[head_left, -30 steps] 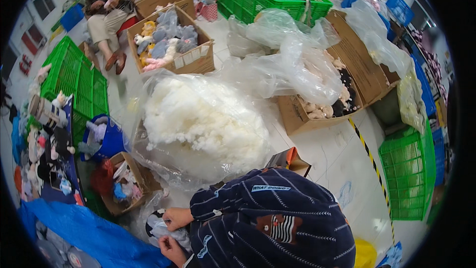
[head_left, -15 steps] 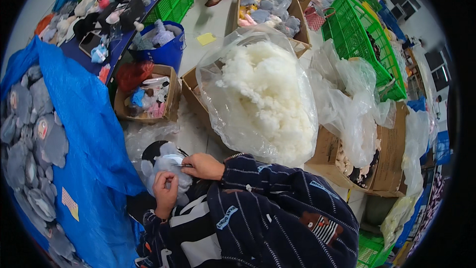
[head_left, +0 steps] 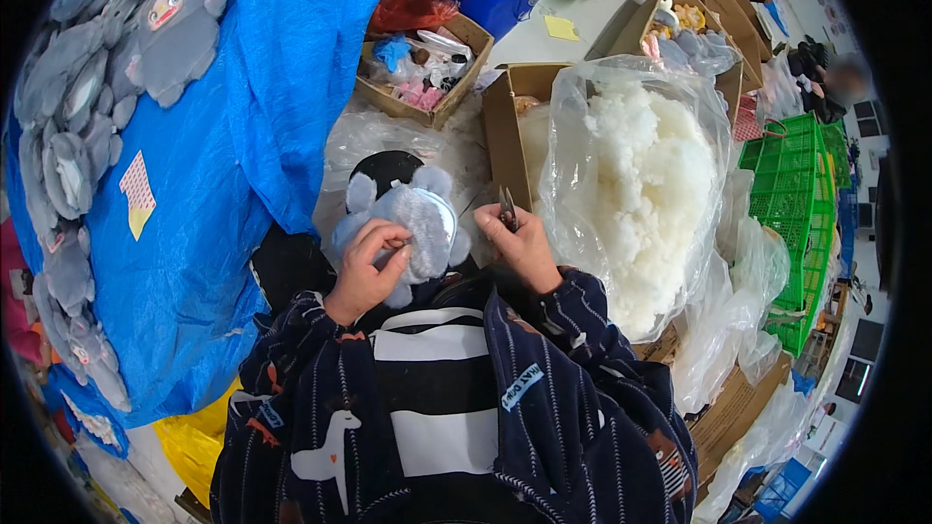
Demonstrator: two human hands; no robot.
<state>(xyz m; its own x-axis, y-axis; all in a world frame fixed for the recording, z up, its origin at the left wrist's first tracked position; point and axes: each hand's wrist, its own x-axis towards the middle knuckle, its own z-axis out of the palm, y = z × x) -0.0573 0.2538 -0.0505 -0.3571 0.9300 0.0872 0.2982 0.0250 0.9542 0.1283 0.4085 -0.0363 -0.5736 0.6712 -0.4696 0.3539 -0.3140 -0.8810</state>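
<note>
A grey-blue plush toy [head_left: 420, 233] with rounded ears rests on my lap, a pale blue patch showing on its right side. My left hand [head_left: 369, 270] lies over its near left part, thumb and fingers pinched together on the fur. Whether a thread is also between those fingertips is too small to tell. Apart from the toy, to its right, my right hand [head_left: 527, 250] is closed round a pair of dark metal thread snips [head_left: 507, 209], points upward.
Right of my hands, a clear bag of white stuffing [head_left: 641, 194] stands in a cardboard box [head_left: 507, 131]. At left, grey plush skins [head_left: 175, 39] lie on a blue tarp [head_left: 184, 262]. Ahead is a small box of scraps [head_left: 456, 102]; green crates [head_left: 796, 223] stand at right.
My right hand with the snips has drawn away from the plush toy to the right. My left hand stays on the toy. The whole view has swung leftward and down.
</note>
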